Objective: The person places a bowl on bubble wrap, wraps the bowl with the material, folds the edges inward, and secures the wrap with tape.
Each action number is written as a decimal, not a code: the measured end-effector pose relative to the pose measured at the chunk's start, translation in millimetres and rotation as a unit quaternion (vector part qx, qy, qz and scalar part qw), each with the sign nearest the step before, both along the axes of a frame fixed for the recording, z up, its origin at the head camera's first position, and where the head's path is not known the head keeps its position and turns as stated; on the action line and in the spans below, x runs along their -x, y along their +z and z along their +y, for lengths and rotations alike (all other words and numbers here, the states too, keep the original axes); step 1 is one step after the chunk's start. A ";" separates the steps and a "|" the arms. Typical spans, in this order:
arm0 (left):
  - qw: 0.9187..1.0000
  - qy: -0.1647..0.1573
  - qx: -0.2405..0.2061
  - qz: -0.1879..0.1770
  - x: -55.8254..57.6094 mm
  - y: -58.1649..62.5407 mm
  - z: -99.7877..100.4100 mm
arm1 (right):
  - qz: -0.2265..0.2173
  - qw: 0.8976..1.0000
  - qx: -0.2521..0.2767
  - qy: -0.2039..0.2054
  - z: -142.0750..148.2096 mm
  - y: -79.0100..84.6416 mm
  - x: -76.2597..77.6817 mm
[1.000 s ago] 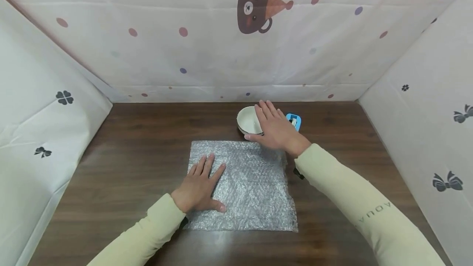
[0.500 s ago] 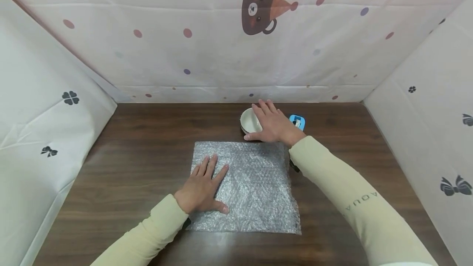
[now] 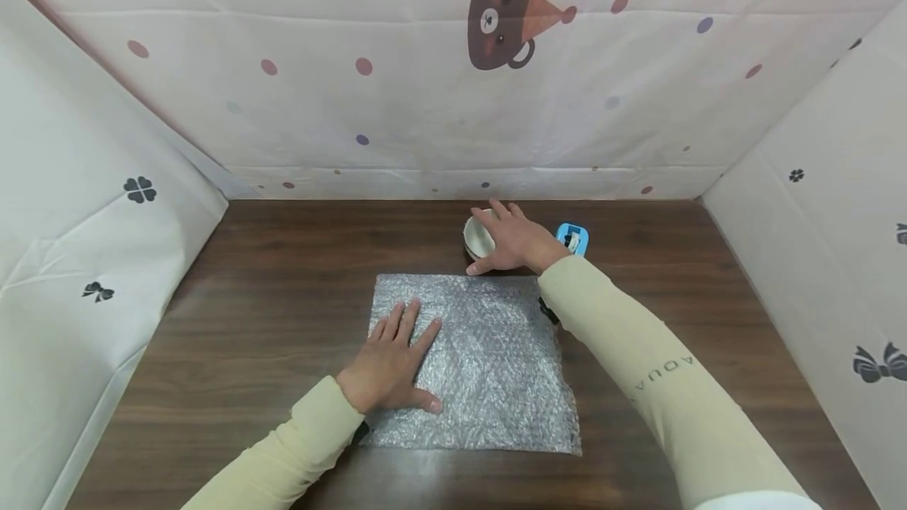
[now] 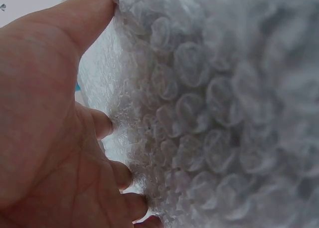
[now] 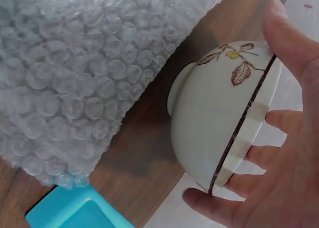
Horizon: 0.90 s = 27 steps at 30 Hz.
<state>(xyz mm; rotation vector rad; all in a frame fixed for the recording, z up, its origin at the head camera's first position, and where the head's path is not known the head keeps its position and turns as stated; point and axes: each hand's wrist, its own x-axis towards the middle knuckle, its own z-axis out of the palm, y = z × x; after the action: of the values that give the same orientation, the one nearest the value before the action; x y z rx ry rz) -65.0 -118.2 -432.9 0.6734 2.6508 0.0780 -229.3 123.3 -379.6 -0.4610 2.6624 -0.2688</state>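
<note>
My left hand (image 3: pixel 386 368) rests with spread fingers on the left part of a sheet of bubble wrap (image 3: pixel 496 376). The left wrist view shows its fingertips touching the bubbles (image 4: pixel 192 111). Beyond the sheet's far edge stands a white bowl (image 3: pixel 476 239), upright on the table. Over it is my right hand (image 3: pixel 513 244), thumb and fingers spread and hiding its right side. In the right wrist view the bowl (image 5: pixel 214 118) has a dark line below the rim and a leaf-and-berry pattern; the right fingers (image 5: pixel 286 122) reach along its rim, the thumb apart from them.
Just right of the bowl lies a blue plastic object (image 3: pixel 572 238) with white and black parts, close to my right wrist. The dark wooden table (image 3: pixel 269 321) ends at a printed cloth wall (image 3: pixel 425 116) behind, with more cloth at both sides.
My right hand has shifted left, further across the bowl, covering more of it. My left hand stays on the bubble wrap. The whole head view has drifted slightly.
</note>
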 end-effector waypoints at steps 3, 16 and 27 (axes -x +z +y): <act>1.000 0.001 -0.004 0.003 -0.4 0.6 -0.7 | -0.007 1.000 -0.015 -0.002 -3.5 2.1 3.1; 1.000 -0.002 -0.016 0.006 -4.5 -0.3 -0.3 | 0.031 0.999 -0.031 0.007 -7.5 -2.2 5.4; 1.000 0.000 -0.017 0.012 -2.6 0.3 -1.4 | 0.034 0.999 -0.039 0.014 -6.4 -1.3 11.4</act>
<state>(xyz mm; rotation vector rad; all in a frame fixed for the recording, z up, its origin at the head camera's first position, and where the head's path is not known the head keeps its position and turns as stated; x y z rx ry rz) -62.4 -119.6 -432.6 0.6894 2.6787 0.1170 -240.7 116.9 -380.8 -0.4909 2.7190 -0.1439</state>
